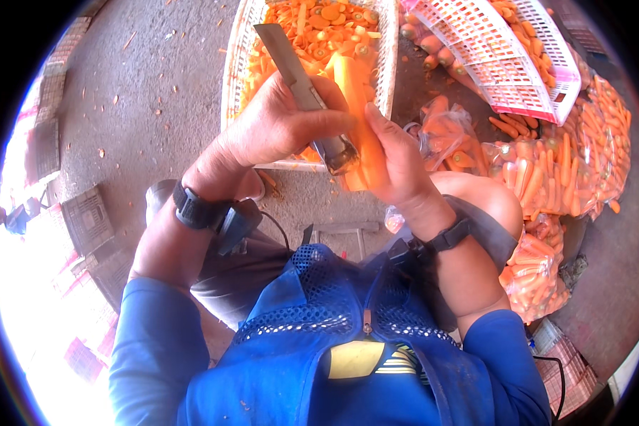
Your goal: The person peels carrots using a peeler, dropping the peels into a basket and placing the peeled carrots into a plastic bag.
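Note:
My left hand (277,124) is closed round a knife-like tool with a long flat metal blade (284,57), slanting from upper left to lower right. Its lower end (339,155) looks dark and worn, and it lies against a thick, smooth orange carrot (362,138). The fingers of my right hand (401,153) wrap round that carrot from the right, thumb along its side. Both hands are over the near part of a white plastic basket (228,92) holding orange peelings and cut carrot pieces (319,32). The fingers behind the carrot are partly hidden.
A tilted white and pink crate (497,78) with carrots stands at upper right. Below it are clear bags of carrots (539,174), (536,273) and a smaller bag (451,135). A small metal stool frame (344,228) is between my knees, on concrete floor (149,85) strewn with scraps.

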Demonstrator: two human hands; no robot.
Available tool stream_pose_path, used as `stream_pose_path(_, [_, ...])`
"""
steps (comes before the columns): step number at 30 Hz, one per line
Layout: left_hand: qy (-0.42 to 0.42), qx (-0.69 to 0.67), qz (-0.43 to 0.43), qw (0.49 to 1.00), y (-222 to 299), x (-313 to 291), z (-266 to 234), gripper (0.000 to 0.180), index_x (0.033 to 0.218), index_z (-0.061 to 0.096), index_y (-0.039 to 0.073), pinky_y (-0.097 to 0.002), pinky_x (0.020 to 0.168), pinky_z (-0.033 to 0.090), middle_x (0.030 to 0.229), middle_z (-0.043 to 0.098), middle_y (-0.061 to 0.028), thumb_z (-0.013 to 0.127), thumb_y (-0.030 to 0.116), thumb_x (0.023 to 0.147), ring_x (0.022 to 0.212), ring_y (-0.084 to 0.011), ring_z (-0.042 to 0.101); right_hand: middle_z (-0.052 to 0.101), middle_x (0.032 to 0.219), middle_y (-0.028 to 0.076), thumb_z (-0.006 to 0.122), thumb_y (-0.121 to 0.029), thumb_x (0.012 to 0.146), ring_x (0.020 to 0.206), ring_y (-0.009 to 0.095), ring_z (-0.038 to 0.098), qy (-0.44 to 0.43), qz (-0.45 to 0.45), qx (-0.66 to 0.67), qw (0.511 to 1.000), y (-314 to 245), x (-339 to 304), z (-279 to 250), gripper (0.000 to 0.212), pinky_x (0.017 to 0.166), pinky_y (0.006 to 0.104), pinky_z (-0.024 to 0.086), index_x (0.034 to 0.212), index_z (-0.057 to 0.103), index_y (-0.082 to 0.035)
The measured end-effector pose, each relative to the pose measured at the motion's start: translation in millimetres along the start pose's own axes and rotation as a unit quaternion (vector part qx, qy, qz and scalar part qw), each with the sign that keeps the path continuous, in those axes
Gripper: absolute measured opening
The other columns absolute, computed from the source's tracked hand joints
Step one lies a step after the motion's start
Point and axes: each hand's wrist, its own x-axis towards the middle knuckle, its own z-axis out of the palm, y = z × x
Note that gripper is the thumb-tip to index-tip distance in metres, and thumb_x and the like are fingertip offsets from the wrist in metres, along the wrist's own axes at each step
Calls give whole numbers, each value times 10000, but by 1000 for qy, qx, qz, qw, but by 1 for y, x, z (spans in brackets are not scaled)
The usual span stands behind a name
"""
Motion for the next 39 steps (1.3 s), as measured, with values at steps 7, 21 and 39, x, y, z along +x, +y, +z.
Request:
stream_pose_path(7, [267,-36,111,957,-8,11,-47,159,902,687,10,-188,441,385,694,679,-42,652,165,906,497,-32,501,636,866,147,459,-513,966,692,239,639,-56,60,2,997,-7,0,-5,507,592,354,532,1154,522,-47])
stream_pose_path(21, [65,-152,-119,979,19,-14,2,117,901,637,51,-186,456,312,694,563,34,648,136,823,527,-30,441,632,997,88,515,-410,971,878,199,634,25,-9,71,997,-6,7,-12,415,811,345,505,1178,534,-51])
stream_pose_path(39, [3,-116,-118,986,24,-18,21,77,827,660,38,-196,460,382,654,599,14,686,110,824,510,-44,516,631,1075,67,421,-361,1019,991,147,606,16,-65,21,998,-7,7,2,401,885,295,479,1201,536,-23])
